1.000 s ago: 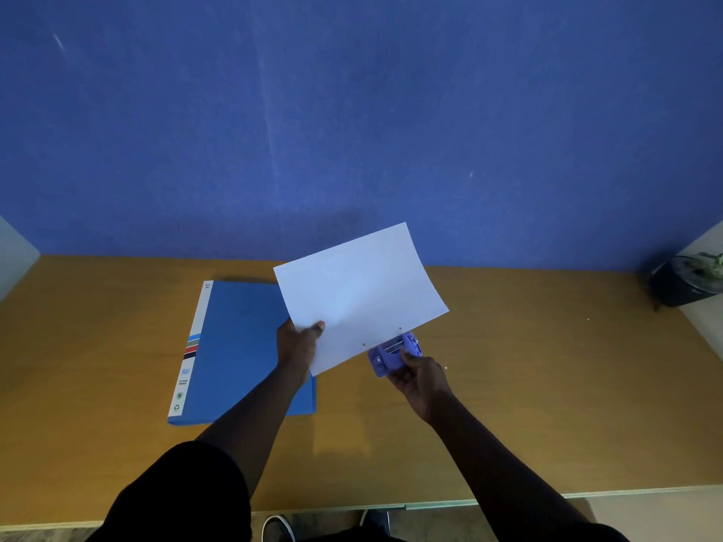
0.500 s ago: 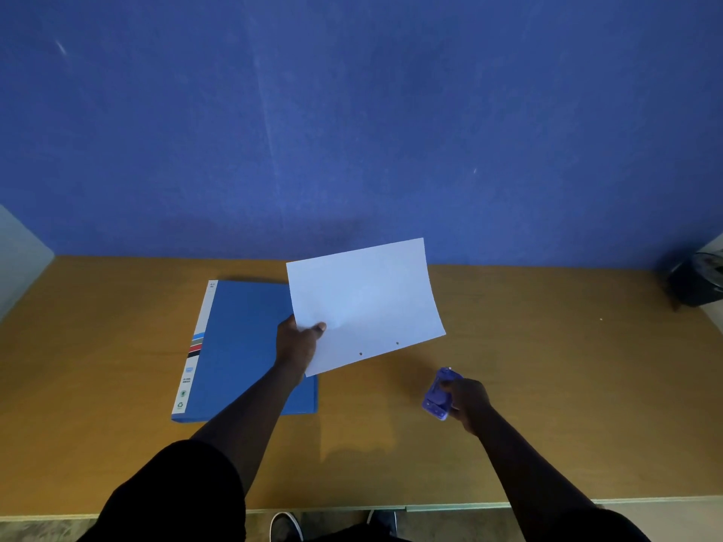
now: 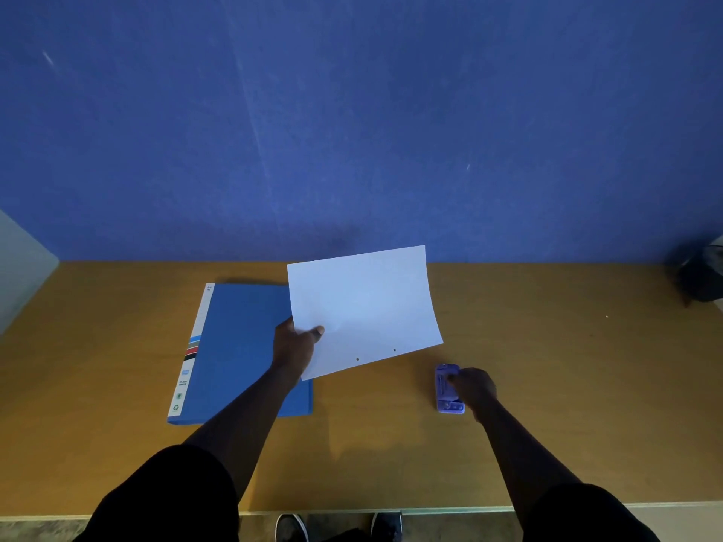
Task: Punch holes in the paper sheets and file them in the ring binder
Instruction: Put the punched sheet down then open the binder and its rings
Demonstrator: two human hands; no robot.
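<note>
My left hand (image 3: 294, 344) pinches a white paper sheet (image 3: 364, 307) by its near left corner and holds it above the table. Two punched holes show along the sheet's near edge. A closed blue ring binder (image 3: 238, 354) lies flat on the table at the left, partly under my left hand and the sheet. The purple hole punch (image 3: 446, 389) rests on the table at the right. My right hand (image 3: 473, 387) lies on the punch's right side with fingers curled over it.
The wooden table (image 3: 547, 385) runs up to a blue wall. A dark object (image 3: 700, 279) stands at the far right corner. A pale panel (image 3: 19, 267) rises at the left edge. My shoes (image 3: 291, 528) show below the table's front edge.
My right hand carried the hole punch away from the sheet's near edge and set it down on the table to the right. The sheet turned flatter in my left hand.
</note>
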